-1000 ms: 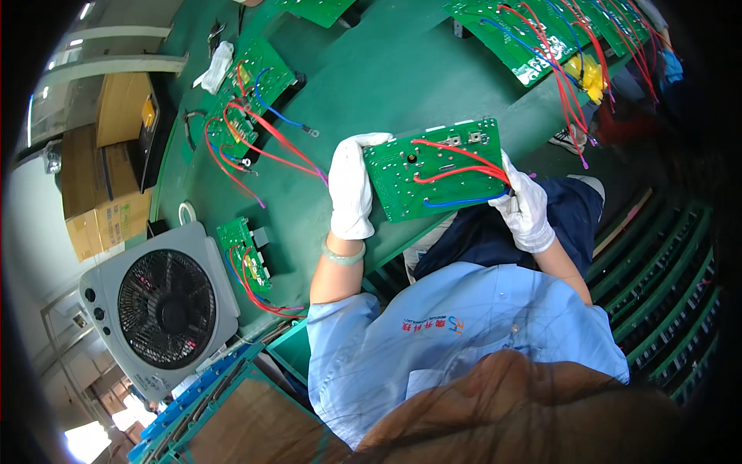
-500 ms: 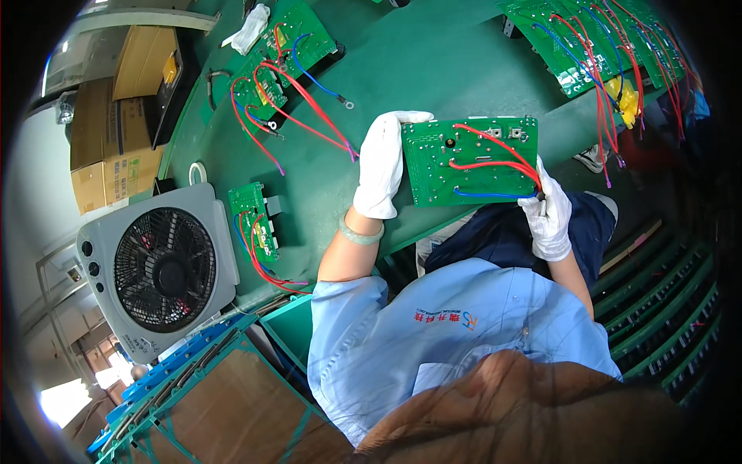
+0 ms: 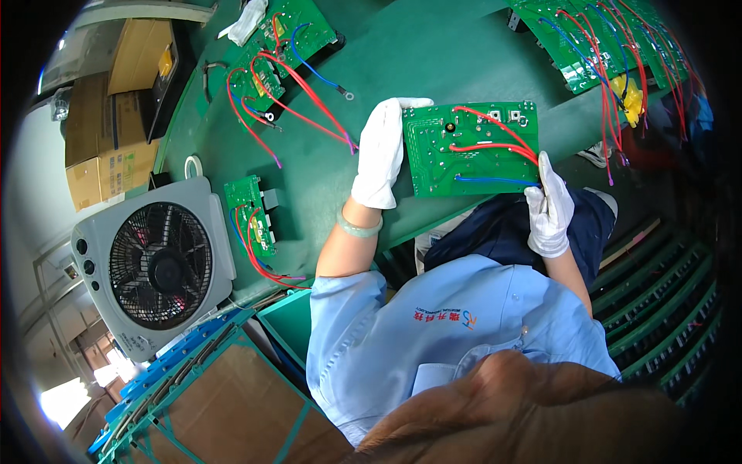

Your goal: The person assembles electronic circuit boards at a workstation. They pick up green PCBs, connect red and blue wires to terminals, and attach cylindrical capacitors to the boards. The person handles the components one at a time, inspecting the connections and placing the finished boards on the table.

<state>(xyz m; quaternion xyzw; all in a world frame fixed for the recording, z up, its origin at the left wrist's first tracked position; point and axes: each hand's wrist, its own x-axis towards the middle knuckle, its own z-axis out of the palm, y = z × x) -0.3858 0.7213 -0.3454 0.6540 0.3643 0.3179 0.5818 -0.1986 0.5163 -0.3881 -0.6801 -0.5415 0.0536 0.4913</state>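
Note:
I hold a green circuit board (image 3: 464,155) with red and blue wires over the near edge of the green workbench (image 3: 433,54). My left hand (image 3: 382,155), in a white glove, grips the board's left edge. My right hand (image 3: 550,205), also gloved, holds its lower right corner where the wires end. The board faces up, roughly level. A pale green bangle sits on my left wrist.
A small green board with red wires (image 3: 251,220) lies at the bench's left end, and a larger wired board (image 3: 282,50) farther back. Several wired boards (image 3: 595,46) lie at the far right. A grey box fan (image 3: 154,263) and cardboard boxes (image 3: 108,147) stand left.
The view has shifted, so the board and both hands sit a little lower and further right in the picture. My grip on the board is unchanged.

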